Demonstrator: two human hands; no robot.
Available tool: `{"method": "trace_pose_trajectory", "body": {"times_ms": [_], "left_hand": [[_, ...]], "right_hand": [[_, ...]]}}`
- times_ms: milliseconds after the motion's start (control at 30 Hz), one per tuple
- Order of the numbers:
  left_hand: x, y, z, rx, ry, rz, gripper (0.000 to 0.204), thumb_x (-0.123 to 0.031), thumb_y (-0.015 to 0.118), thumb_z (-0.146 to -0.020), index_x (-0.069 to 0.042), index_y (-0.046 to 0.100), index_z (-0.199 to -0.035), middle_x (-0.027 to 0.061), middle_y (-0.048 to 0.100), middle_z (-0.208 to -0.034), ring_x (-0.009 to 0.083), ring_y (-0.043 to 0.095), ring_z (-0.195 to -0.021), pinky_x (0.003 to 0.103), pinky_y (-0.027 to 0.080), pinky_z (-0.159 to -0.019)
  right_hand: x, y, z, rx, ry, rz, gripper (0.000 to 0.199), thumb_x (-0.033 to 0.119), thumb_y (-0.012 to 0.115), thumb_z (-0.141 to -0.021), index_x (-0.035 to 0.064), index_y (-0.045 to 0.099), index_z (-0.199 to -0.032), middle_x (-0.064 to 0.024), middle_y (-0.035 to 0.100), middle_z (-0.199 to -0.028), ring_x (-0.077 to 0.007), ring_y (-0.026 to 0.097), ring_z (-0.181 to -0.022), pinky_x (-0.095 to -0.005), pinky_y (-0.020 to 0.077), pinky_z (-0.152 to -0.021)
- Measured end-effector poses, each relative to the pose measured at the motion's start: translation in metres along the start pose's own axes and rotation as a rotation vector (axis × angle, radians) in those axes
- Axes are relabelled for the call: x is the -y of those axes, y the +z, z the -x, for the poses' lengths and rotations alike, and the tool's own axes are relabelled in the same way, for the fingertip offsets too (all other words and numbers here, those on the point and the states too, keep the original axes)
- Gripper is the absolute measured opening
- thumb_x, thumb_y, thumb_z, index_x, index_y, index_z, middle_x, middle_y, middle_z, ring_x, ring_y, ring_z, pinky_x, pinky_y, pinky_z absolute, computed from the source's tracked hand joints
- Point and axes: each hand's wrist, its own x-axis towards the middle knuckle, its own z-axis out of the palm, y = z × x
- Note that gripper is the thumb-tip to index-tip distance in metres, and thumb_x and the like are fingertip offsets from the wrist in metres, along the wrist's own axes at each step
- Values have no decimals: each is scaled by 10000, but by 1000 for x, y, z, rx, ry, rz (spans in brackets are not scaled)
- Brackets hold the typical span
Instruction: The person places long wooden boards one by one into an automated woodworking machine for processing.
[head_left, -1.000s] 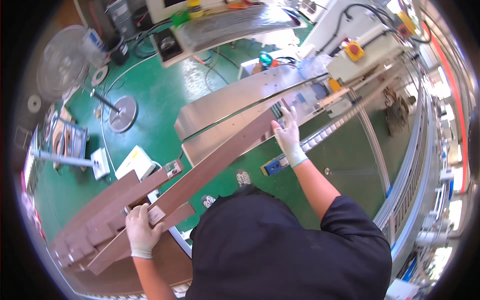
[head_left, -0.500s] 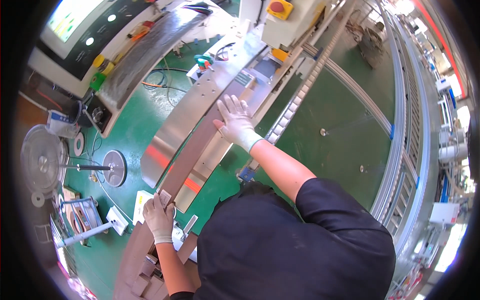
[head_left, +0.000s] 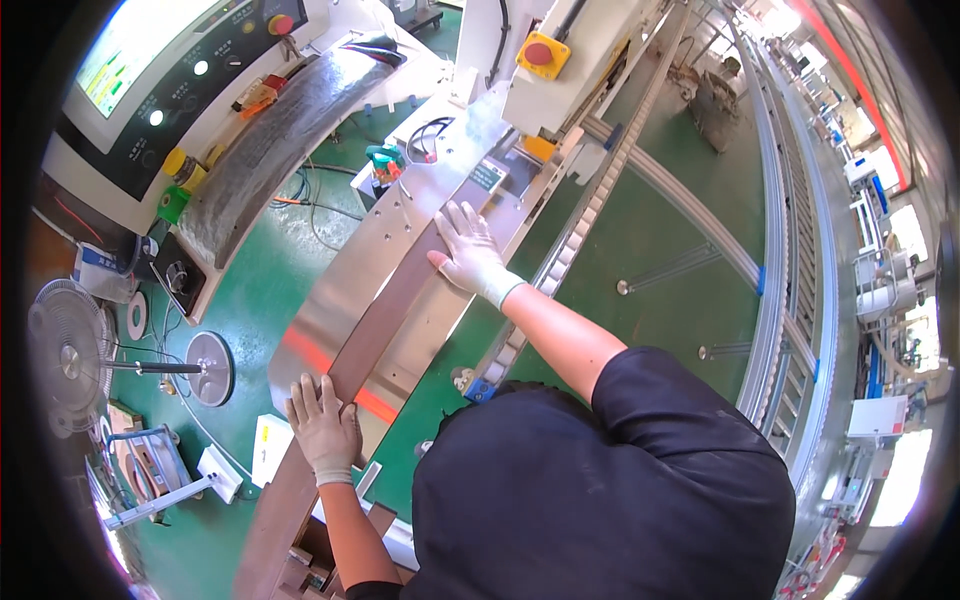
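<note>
Feeding step: left hand (head_left: 322,428) and right hand (head_left: 470,252), fingers spread flat, press brown strip (head_left: 385,315) onto steel worktop (head_left: 350,290); next move calls for an even push along it.

Steel feed table (head_left: 345,290) — brown plank (head_left: 385,315) (flat)

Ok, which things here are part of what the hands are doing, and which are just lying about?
In use:
left hand flat on the long brown board
right hand on the board's far end
metal machine table beneath

Lying about:
standing fan
green cup
red emergency button
</note>
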Motion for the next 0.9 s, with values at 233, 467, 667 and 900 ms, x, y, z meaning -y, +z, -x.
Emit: {"method": "trace_pose_trajectory", "body": {"times_ms": [233, 467, 667, 900], "left_hand": [[-18, 1, -15, -12, -23, -8, 665, -365, 661, -932, -81, 520, -1516, 233, 407, -1623, 470, 334, -1516, 598, 202, -1282], [-63, 7, -55, 19, -53, -26, 656, -357, 678, -923, -97, 523, -1505, 230, 420, -1594, 465, 340, -1505, 601, 235, -1267], [-140, 19, -139, -92, 18, 40, 642, -383, 698, -944, -118, 528, -1503, 190, 448, -1575, 398, 366, -1504, 593, 246, -1260], [-186, 32, -200, -112, 116, 170, 626, -388, 617, -989, -97, 508, -1533, 170, 461, -1618, 380, 377, -1526, 547, 219, -1287]], "right_hand": [[30, 38, 64, -145, 269, -1224, 859, 187, 653, -1027, -15, 152, -1694, -227, 97, -1783, -338, 170, -1644, -428, 211, -1312], [18, -22, 43, 137, 349, -1653, 924, 104, 657, -1024, 103, 62, -1731, -83, 45, -1815, -197, 470, -1452, -366, 382, -1216], [-57, -38, -21, -42, 484, -1639, 853, 223, 557, -1074, 174, 19, -1734, -28, 307, -1729, -125, 534, -1174, -349, 480, -853], [-66, -18, -47, -428, 650, -1772, 501, 418, 493, -1126, 100, 437, -1509, 18, 535, -1155, -102, 506, -979, -295, 450, -867]]}}
